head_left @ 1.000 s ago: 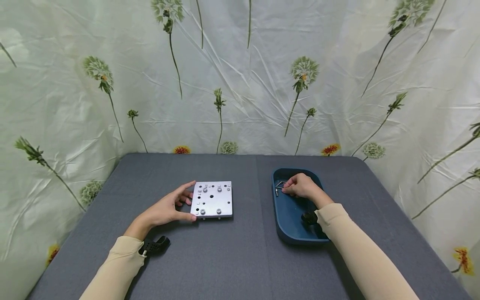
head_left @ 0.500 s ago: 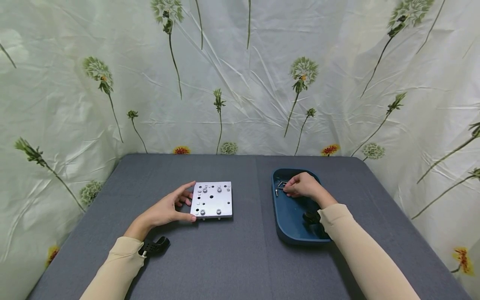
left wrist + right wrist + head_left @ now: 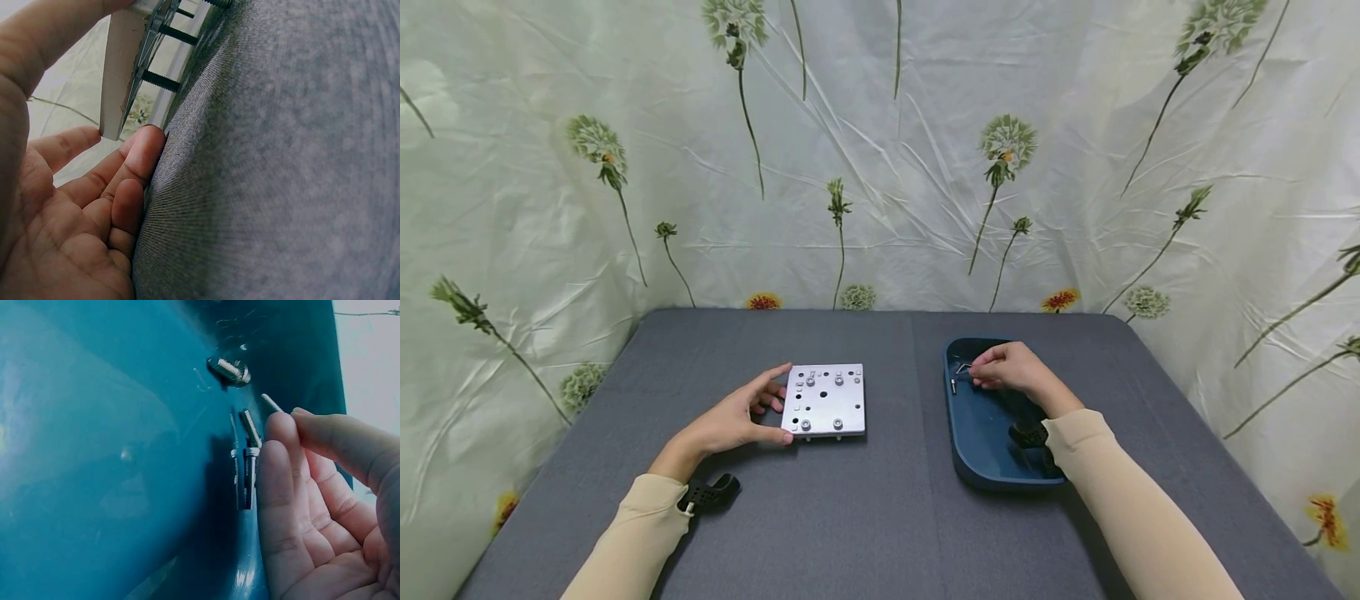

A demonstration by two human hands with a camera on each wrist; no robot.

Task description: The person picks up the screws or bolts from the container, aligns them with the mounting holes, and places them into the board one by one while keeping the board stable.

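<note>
My left hand grips the left side of a silver metal plate with thumb and index finger at opposite corners. Several screw heads show on the plate's top, and black threaded shanks stick out below it in the left wrist view. Over the far end of a blue tray, my right hand pinches a small screw between thumb and index finger. Only its threaded end shows; the fingers hide the rest. Several loose screws lie in the tray close to the fingertips.
Dark grey cloth covers the table, with the tray standing right of the plate. A white curtain printed with flowers hangs behind the table's far edge. Black straps are worn at both wrists.
My right hand has shifted slightly to the right inside the tray, uncovering a little more of the screws beside it. The left hand and the plate have not moved.
</note>
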